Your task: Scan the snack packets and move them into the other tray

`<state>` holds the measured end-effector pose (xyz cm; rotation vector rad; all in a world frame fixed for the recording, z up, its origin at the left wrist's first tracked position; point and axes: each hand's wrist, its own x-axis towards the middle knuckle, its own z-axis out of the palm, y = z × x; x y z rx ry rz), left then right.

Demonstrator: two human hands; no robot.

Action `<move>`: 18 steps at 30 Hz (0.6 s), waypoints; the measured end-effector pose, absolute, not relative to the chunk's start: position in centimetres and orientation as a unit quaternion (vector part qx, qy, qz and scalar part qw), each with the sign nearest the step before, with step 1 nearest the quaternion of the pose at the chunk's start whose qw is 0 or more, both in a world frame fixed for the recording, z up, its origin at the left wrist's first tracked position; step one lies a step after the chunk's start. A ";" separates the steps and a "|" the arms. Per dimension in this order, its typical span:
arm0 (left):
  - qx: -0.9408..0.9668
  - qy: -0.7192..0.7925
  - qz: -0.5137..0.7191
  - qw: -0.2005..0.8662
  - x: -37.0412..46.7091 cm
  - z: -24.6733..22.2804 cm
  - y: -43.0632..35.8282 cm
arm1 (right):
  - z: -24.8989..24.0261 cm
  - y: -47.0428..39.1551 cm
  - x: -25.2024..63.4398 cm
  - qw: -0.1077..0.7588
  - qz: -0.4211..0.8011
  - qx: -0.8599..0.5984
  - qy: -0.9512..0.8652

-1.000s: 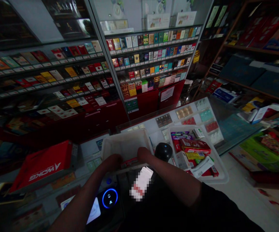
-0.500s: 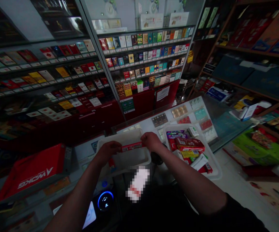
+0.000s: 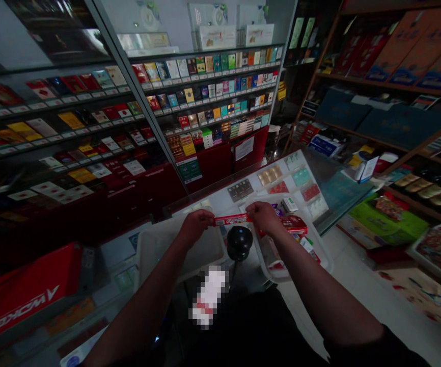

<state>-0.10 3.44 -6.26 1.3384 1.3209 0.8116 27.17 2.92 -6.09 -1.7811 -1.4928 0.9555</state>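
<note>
Fingers are clamping on both ends of a slim red packet in the head view: you are pinching its left end with your left hand and gripping its right end with your right hand, so it is stretching out nearly level between them. What is changing is its place: compared with half a second ago, you are carrying it away from over the left white bin and towards the right white bin. Now it is hanging around the gap between the two, just beyond the black domed device as you are seeing it. That shift is leaving the packet clear of the left bin's inside, while your right hand is already reaching across the near side of the right one, where boxes and wrapped packs, among them a red pack, are lying in a loose heap. Both bins are resting on the glass-topped desk. Nearer your body, a pale blurred-out thing is lying below the device, and a large red box is sitting off to your left, well apart from both hands.
</note>
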 end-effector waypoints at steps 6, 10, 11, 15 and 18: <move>0.549 0.553 0.352 0.519 3.7 -7.3 4.7 | -6.7 2.2 29.8 0.330 0.327 -0.701 -0.541; 0.591 0.550 0.329 0.491 5.4 -8.2 5.2 | -7.2 1.6 31.2 0.327 0.296 -0.719 -0.537; 0.606 0.554 0.318 0.474 5.7 -8.4 5.3 | -7.3 1.4 31.5 0.323 0.286 -0.722 -0.540; 0.651 0.576 0.266 0.417 6.4 -8.8 5.3 | -7.9 0.7 32.1 0.317 0.273 -0.723 -0.550; 0.671 0.576 0.245 0.399 6.7 -8.9 5.1 | -8.0 0.3 32.3 0.314 0.263 -0.727 -0.551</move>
